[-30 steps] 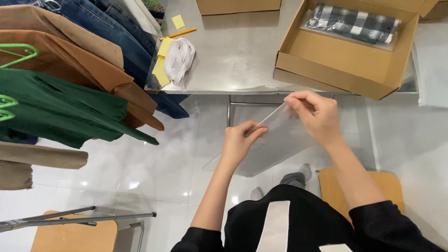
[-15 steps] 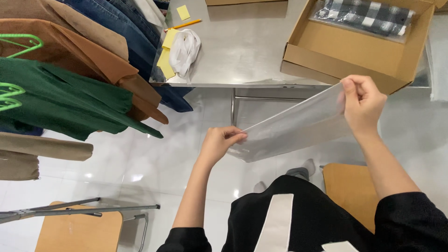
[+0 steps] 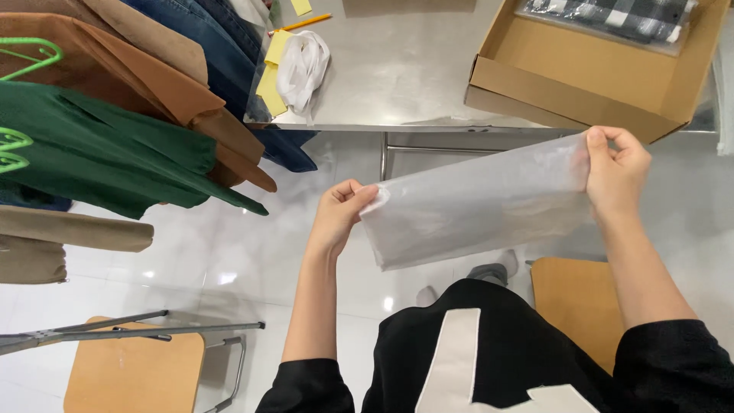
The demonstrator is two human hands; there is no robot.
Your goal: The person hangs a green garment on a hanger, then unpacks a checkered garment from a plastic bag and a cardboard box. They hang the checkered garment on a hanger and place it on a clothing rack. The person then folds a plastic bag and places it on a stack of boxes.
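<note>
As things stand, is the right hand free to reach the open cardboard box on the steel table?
Probably not: the right hand pinches one end of the translucent plastic bag, the left hand the other. The cardboard box lies close, unobstructed.

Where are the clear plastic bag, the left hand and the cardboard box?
clear plastic bag (image 3: 478, 203), head view, middle of the sheet.
left hand (image 3: 340, 214), head view, back of hand.
cardboard box (image 3: 562, 92), head view, front wall.

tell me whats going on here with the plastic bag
A person holds a clear plastic bag stretched between both hands: left hand pinching one end, right hand gripping the other. Ahead, a metal table carries an open cardboard box with a checked garment inside. Clothes hang to the left.
</note>
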